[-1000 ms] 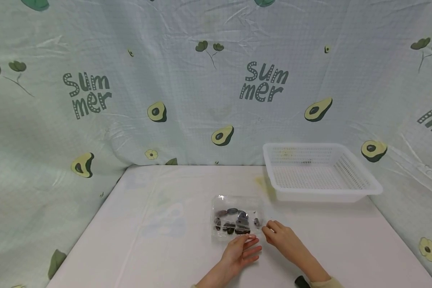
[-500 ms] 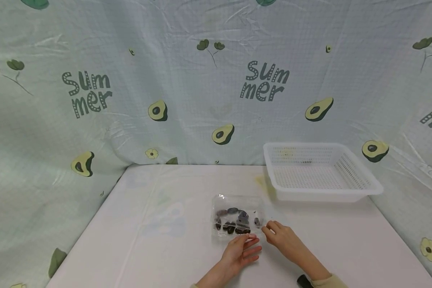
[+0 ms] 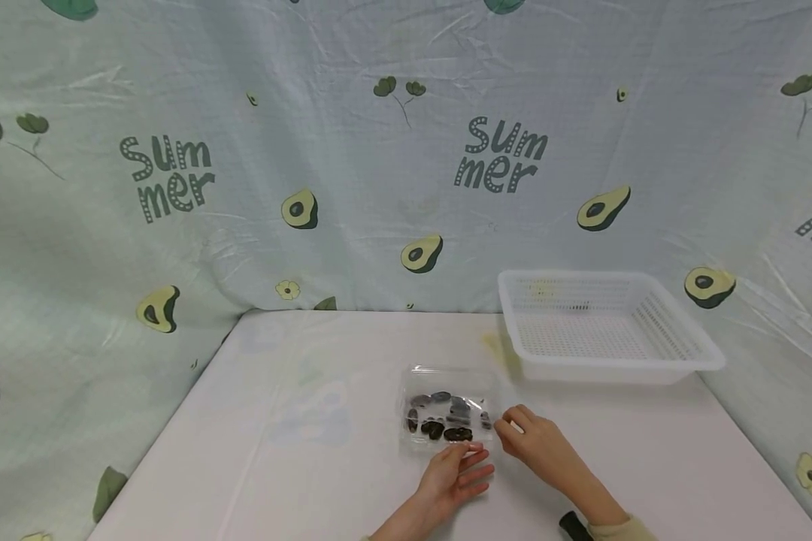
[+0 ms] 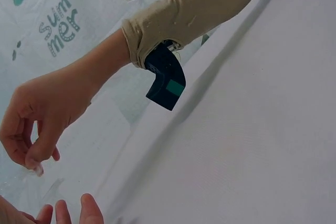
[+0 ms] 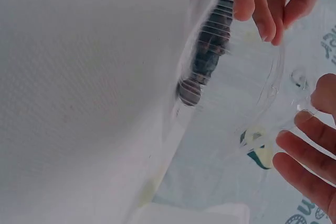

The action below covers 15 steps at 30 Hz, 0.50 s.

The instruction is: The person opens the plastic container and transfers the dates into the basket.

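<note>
A clear plastic box [image 3: 448, 379] with several dark oval pieces [image 3: 458, 434], perhaps fruit, inside sits mid-table in the head view. My left hand [image 3: 443, 481] is at its front edge, thumb and index finger pinching the clear rim while the other fingers stay spread. At the box's front right corner, my right hand [image 3: 534, 447] pinches the plastic edge between thumb and curled fingers. The right wrist view shows both hands around the curved clear edge, with the dark pieces [image 5: 212, 40] behind ridged plastic. From the left wrist view, the right hand [image 4: 47, 114] appears bent over transparent plastic.
A white perforated basket [image 3: 609, 368] stands at the back right of the white table [image 3: 298, 451]. A patterned curtain [image 3: 352, 165] rises behind and beside the table. A dark device [image 3: 574, 526] is strapped at the right sleeve.
My right hand has lifted slightly at the box's corner, with a wider gap between its fingers and thumb. Reflections on the box have shifted. My left hand has stayed in place.
</note>
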Motion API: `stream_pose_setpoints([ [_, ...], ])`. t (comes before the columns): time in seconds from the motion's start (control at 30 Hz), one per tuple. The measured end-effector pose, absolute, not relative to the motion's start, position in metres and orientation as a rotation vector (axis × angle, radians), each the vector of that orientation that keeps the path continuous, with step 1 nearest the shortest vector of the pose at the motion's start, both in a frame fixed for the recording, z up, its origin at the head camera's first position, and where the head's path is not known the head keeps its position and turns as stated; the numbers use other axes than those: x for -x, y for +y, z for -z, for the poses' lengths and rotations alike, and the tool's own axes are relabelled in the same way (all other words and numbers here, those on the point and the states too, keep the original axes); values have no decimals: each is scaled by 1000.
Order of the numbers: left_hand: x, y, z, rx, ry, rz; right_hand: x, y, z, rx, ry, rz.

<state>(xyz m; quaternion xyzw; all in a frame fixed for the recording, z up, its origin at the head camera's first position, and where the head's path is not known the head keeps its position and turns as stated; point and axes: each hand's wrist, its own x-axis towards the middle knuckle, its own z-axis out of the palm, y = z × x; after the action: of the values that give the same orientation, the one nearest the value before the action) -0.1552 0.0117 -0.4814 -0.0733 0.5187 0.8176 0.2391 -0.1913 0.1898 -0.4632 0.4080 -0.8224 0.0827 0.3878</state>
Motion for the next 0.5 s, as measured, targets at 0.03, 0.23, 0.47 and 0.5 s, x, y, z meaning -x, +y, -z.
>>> stream_pose_setpoints([
  [0.03, 155, 12, 481, 199, 1416, -2242, 192, 190, 462, -1033, -2096, -230],
  [0.23, 154, 13, 480, 196, 1419, -2234, 197, 193, 455, -994, -2107, -394],
  [0.47, 155, 13, 479, 164, 1427, -2207, 205, 195, 442, -918, -2134, -525],
  [0.5, 155, 13, 479, 158, 1430, -2197, 206, 196, 440, -917, -2139, -558],
])
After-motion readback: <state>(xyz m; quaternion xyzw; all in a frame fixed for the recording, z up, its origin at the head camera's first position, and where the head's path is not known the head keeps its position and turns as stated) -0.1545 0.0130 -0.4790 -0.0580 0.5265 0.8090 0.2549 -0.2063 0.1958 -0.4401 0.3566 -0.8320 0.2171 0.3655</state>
